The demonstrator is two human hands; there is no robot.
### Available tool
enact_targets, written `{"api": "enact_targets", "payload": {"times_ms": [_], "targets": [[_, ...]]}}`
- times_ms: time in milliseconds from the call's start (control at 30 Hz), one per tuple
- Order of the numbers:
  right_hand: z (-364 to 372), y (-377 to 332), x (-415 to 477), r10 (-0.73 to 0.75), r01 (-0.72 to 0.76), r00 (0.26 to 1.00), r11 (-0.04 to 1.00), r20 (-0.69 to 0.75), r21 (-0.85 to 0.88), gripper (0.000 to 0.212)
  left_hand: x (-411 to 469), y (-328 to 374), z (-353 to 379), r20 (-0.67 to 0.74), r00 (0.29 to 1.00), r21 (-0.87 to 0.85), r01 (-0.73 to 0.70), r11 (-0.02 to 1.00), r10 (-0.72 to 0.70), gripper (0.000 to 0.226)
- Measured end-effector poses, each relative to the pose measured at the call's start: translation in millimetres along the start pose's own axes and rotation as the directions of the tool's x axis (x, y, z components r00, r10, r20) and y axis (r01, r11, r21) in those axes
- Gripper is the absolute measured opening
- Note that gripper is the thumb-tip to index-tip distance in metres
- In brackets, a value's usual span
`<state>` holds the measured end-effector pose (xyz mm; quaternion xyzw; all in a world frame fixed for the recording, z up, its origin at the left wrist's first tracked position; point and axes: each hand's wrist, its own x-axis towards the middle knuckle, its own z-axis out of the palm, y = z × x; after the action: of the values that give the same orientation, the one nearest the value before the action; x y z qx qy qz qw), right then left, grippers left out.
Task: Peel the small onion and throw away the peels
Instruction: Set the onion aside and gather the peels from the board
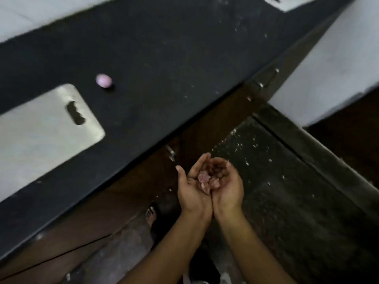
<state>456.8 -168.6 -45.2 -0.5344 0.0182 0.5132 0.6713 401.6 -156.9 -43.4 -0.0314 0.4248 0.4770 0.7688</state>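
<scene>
The left hand point(191, 190) is held palm up in the lower centre of the frame, its fingers nearly straight and its thumb spread away to the left. The right hand point(227, 186) is pressed against it edge to edge, more deeply cupped, with its fingers curled inward. A small heap of pinkish peels point(205, 181) is carried in the hollow formed between the two palms and is enclosed mostly by the curled right fingers. The hands are held out past the countertop's edge, over a dark speckled floor point(276, 191). The small onion point(104, 80) is seen well apart from the hands, in the upper left of the frame, lying bare and pale purple on the black countertop point(164, 58), just beyond the corner of a steel cutting board point(41, 132). Its long axis is laid roughly left to right across the frame; through the blur, root and tip cannot be told apart.
</scene>
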Motion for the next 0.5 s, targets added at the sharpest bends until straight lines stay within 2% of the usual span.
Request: {"api": "enact_targets", "payload": {"times_ms": [133,200,267,333,400,467,500], "targets": [[-74,57,57,0.231,-0.2,0.958,0.963,-0.169,0.18,0.031,61,-68,-51,-0.227,0.971,0.104,0.102,0.989,-0.076,0.072],[-103,96,93,0.356,-0.304,0.905,0.925,-0.235,0.228,0.025,100,-94,-79,-0.352,0.932,0.146,0.143,0.979,-0.084,0.071],[-127,139,130,0.467,-0.404,0.846,0.876,-0.258,0.262,0.02,140,-111,-109,-0.415,0.904,0.204,0.205,0.957,-0.105,0.074],[-144,176,164,0.521,-0.478,0.805,0.853,-0.282,0.211,0.028,176,-127,-137,-0.431,0.886,0.272,0.308,0.912,-0.17,0.071],[-159,211,199,0.544,-0.531,0.779,0.837,-0.312,0.133,0.041,204,-136,-151,-0.408,0.872,0.243,0.389,0.889,-0.27,0.065],[-165,225,221,0.536,-0.546,0.78,0.835,-0.324,0.068,0.041,232,-140,-164,-0.42,0.874,0.264,0.376,0.888,-0.245,0.07],[-167,227,228,0.531,-0.543,0.782,0.837,-0.327,0.059,0.036,246,-138,-174,-0.422,0.866,0.2,0.376,0.905,-0.266,0.077]]}}
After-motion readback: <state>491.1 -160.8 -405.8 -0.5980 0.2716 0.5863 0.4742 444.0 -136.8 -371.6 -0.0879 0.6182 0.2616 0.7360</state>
